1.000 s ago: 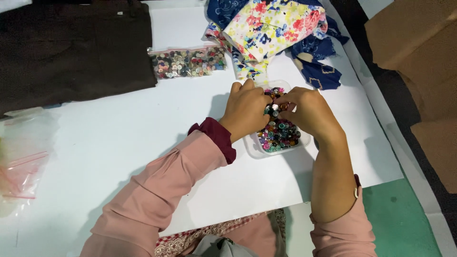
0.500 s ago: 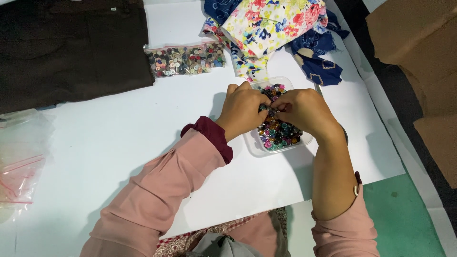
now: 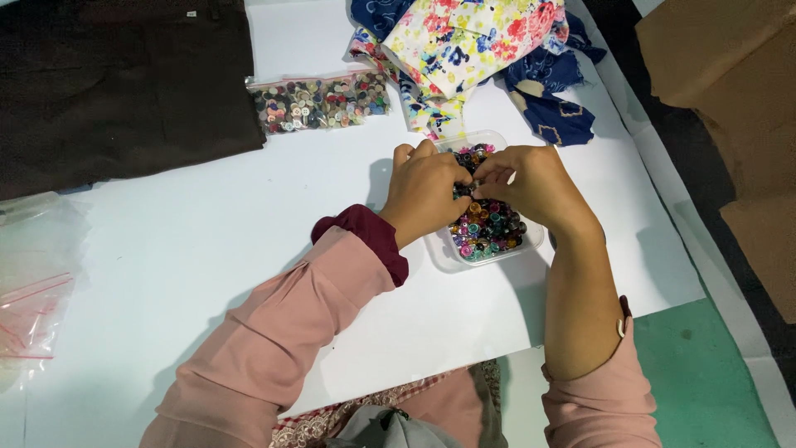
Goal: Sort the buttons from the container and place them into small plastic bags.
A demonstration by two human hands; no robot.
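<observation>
While both hands stay bunched over the clear tub of coloured beads (image 3: 489, 236), near the white sheet's (image 3: 249, 249) right edge, little has shifted: the left hand (image 3: 427, 191) and right hand (image 3: 535, 187) remain fingertip to fingertip, pinching something too small to identify. Sorting appears ongoing. A bag of buttons (image 3: 319, 104) lies toward the far edge.

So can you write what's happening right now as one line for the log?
left hand: fingertips over bead tub | right hand: pinching beads with left | button bag: untouched | fabric pile: behind tub
</observation>
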